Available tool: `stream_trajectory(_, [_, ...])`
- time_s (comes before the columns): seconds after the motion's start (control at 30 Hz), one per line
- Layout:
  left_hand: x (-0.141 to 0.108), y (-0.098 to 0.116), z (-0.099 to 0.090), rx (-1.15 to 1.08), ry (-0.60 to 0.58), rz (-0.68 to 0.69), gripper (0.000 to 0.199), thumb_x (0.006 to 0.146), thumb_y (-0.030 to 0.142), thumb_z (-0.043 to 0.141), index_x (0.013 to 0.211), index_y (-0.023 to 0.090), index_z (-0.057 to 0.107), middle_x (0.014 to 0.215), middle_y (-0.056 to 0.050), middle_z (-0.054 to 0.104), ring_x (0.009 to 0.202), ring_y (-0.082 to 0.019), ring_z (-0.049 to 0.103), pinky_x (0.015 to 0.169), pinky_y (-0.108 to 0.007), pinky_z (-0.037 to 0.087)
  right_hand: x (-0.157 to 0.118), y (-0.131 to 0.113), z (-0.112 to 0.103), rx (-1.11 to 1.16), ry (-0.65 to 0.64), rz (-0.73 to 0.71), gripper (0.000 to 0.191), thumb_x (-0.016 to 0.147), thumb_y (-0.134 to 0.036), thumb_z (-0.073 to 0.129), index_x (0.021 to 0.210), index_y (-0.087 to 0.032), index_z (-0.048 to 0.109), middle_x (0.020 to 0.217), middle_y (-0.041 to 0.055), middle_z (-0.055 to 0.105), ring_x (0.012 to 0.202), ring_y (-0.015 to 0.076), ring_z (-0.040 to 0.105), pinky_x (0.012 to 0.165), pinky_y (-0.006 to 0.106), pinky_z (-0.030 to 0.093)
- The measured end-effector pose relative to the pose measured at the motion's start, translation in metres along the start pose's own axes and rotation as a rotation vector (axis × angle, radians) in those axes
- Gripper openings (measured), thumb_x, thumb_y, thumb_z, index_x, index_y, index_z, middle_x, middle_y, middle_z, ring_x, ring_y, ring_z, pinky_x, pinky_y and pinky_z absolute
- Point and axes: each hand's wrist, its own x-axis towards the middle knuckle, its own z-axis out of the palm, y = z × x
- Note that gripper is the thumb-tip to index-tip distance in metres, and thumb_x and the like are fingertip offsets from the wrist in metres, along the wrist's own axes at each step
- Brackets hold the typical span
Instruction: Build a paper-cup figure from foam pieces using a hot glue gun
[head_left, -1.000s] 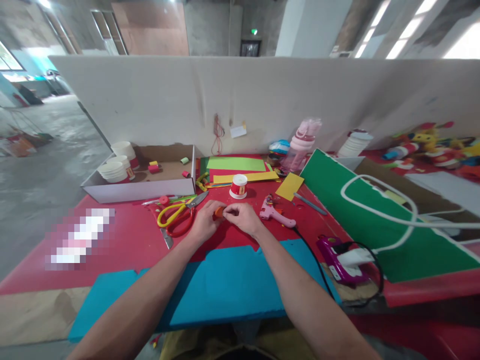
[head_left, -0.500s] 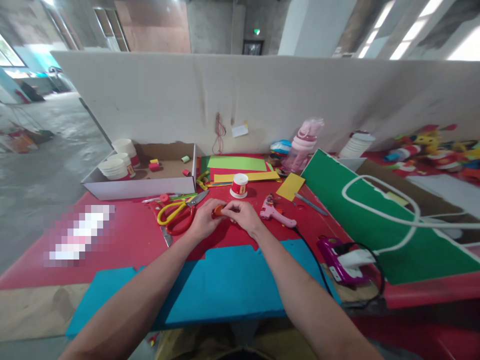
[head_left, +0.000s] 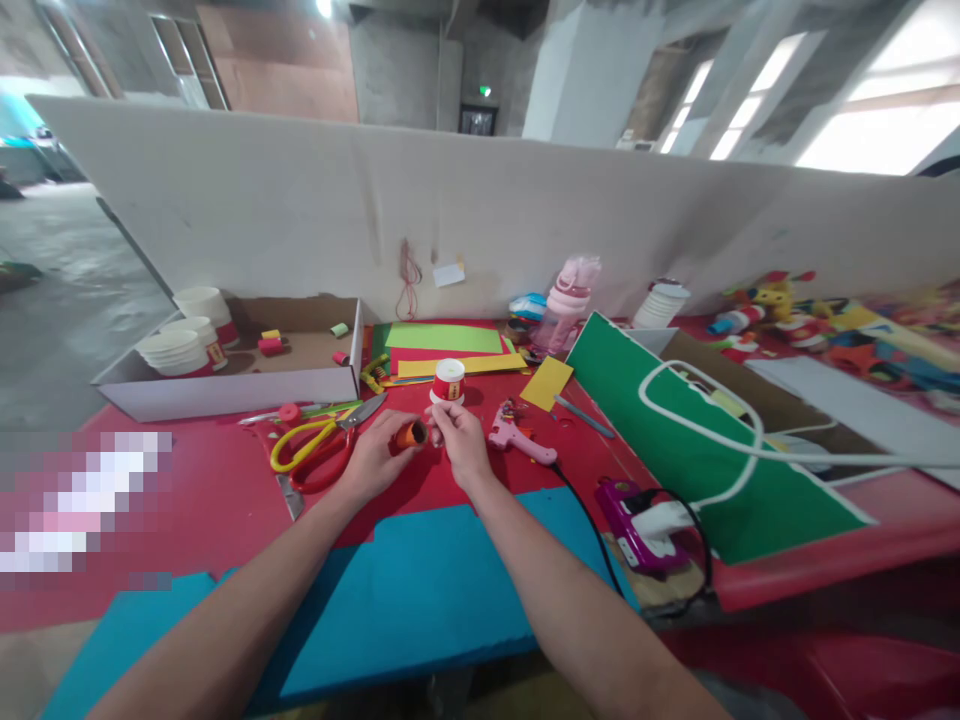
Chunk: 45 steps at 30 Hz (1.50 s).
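Gripping, in the head view, the orange roll between the fingers and thumb of the left hand, in front of and to the left of the upside-down paper cup. Showing the roll's hollow end toward the right hand. Holding the right hand's fingers bunched together just in front of the cup, apart from the roll; cannot tell about anything small pinched there, nor about contact with the cup's rim.

Probably in the midst of shaping or checking the roll, to judge by its rounded wall and the nearness of both hands. Likely calls next for a light, steady left grip, so as not to flatten the hollow wall, and for keeping the right fingers clear of the cup. Also calls for care around the glue gun, to the cup's front right, and the scissors, to its front left.
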Motion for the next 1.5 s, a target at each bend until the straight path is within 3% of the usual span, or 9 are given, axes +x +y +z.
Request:
stream_trajectory(0.37, [0.002, 0.003, 0.000, -0.110, 0.096, -0.094, 0.029, 0.082, 0.031, 0.063, 0.108, 0.019, 0.060, 0.103, -0.005, 0.069, 0.091, -0.019, 0.064, 0.081, -0.033, 0.051, -0.002, 0.006, 0.000, -0.173, -0.003, -0.119, 0.037, 0.082, -0.054, 0.058, 0.067, -0.020, 0.055, 0.054, -0.0042, 0.046, 0.048, 0.0093, 0.043, 0.048, 0.022, 0.036])
stream_trajectory(0.43, [0.003, 0.000, 0.003, -0.160, 0.131, -0.104, 0.032, 0.081, 0.031, 0.064, 0.110, 0.019, 0.058, 0.105, -0.006, 0.067, 0.095, -0.020, 0.063, 0.083, -0.034, 0.051, -0.001, 0.005, 0.000, -0.148, 0.027, -0.118, 0.031, 0.080, -0.052, 0.061, 0.084, -0.021, 0.059, 0.067, -0.0022, 0.056, 0.054, 0.0102, 0.049, 0.051, 0.022, 0.042])
stream_trajectory(0.57, [0.004, -0.007, 0.008, -0.289, 0.229, -0.148, 0.035, 0.075, 0.029, 0.068, 0.104, 0.019, 0.052, 0.099, -0.005, 0.064, 0.088, -0.018, 0.064, 0.080, -0.033, 0.051, -0.001, 0.006, 0.003, -0.073, -0.058, -0.083, 0.051, 0.077, -0.047, 0.065, 0.121, -0.022, 0.054, 0.109, 0.0066, 0.063, 0.088, 0.0159, 0.063, 0.075, 0.027, 0.052])
stream_trajectory(0.67, [0.003, -0.010, 0.011, -0.320, 0.201, -0.126, 0.029, 0.074, 0.024, 0.066, 0.096, 0.019, 0.050, 0.093, -0.003, 0.063, 0.085, -0.016, 0.063, 0.079, -0.032, 0.051, -0.004, 0.012, 0.008, -0.139, -0.199, -0.139, 0.054, 0.077, -0.043, 0.067, 0.125, -0.021, 0.053, 0.125, 0.0092, 0.060, 0.114, 0.0199, 0.057, 0.099, 0.033, 0.045])
stream_trajectory(0.8, [0.001, -0.008, 0.013, -0.246, 0.157, -0.110, 0.022, 0.074, 0.017, 0.061, 0.094, 0.019, 0.053, 0.093, -0.002, 0.064, 0.087, -0.017, 0.064, 0.081, -0.032, 0.050, -0.008, 0.020, 0.014, -0.219, -0.245, -0.250, 0.043, 0.082, -0.039, 0.062, 0.121, -0.023, 0.056, 0.128, 0.0066, 0.060, 0.121, 0.0191, 0.054, 0.105, 0.034, 0.041])
stream_trajectory(1.03, [0.000, -0.011, 0.017, -0.281, 0.112, -0.126, 0.023, 0.077, 0.021, 0.061, 0.099, 0.019, 0.059, 0.095, -0.005, 0.068, 0.086, -0.018, 0.066, 0.079, -0.032, 0.052, -0.002, 0.017, 0.006, -0.245, -0.049, -0.257, 0.041, 0.084, -0.039, 0.060, 0.120, -0.022, 0.053, 0.117, 0.0082, 0.064, 0.111, 0.0190, 0.060, 0.097, 0.033, 0.047])
stream_trajectory(1.23, [0.003, -0.016, 0.011, -0.145, 0.102, -0.160, 0.017, 0.082, 0.025, 0.057, 0.097, 0.019, 0.060, 0.088, -0.004, 0.069, 0.077, -0.016, 0.065, 0.072, -0.030, 0.052, 0.015, 0.013, -0.014, -0.146, 0.229, -0.179, 0.044, 0.087, -0.051, 0.049, 0.120, -0.022, 0.045, 0.109, 0.0093, 0.063, 0.080, 0.0168, 0.066, 0.064, 0.027, 0.054])
stream_trajectory(1.37, [0.044, -0.014, 0.006, 0.095, 0.127, -0.068, 0.027, 0.082, 0.020, 0.056, 0.108, 0.020, 0.059, 0.105, -0.007, 0.066, 0.080, -0.017, 0.063, 0.080, -0.036, 0.052, 0.023, 0.010, -0.026, -0.250, 0.480, -0.182, 0.047, 0.079, -0.053, 0.058, 0.110, -0.021, 0.044, 0.109, 0.0115, 0.062, 0.087, 0.0198, 0.065, 0.070, 0.029, 0.052])
stream_trajectory(1.5, [0.101, -0.014, 0.021, 0.252, 0.068, 0.075, 0.038, 0.080, 0.029, 0.063, 0.117, 0.020, 0.060, 0.116, -0.013, 0.062, 0.111, -0.027, 0.056, 0.097, -0.044, 0.043, 0.023, -0.001, -0.032, -0.359, 0.573, -0.208, 0.040, 0.075, -0.050, 0.063, 0.097, -0.022, 0.044, 0.100, 0.0107, 0.064, 0.088, 0.0216, 0.063, 0.077, 0.032, 0.050])
